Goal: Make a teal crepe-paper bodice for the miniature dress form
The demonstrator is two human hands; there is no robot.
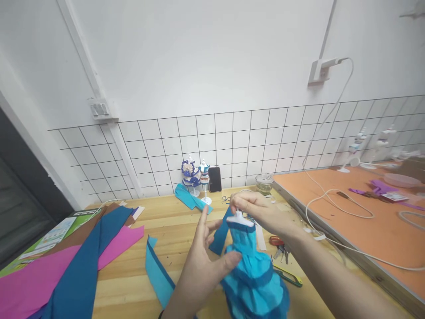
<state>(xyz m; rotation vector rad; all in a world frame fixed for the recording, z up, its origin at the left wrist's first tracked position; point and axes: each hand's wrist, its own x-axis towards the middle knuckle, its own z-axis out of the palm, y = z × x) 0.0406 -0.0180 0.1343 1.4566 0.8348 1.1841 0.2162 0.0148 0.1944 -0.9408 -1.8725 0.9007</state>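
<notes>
A small white dress form (239,219) wears a strapless turquoise dress (254,277) with darker blue bands and a full tiered skirt. My right hand (255,207) is closed around the knob at the top of its neck. On the other side, my left hand (207,261) is open with fingers spread, its thumb against or just in front of the dress near the waist. Behind it a dark blue strip (219,237) lies partly hidden. To its left is a turquoise strip (157,268) with a dark edge, partly covered by the wrist.
Two small decorated dress forms (205,177) and a phone (215,179) stand by the tiled wall. Pink fabric (121,246) and dark blue fabric (81,266) lie left. Keys (281,252), a yellow cutter (290,277) and a glass bowl (264,184) are right. A white cable (372,256) crosses the orange table (381,235).
</notes>
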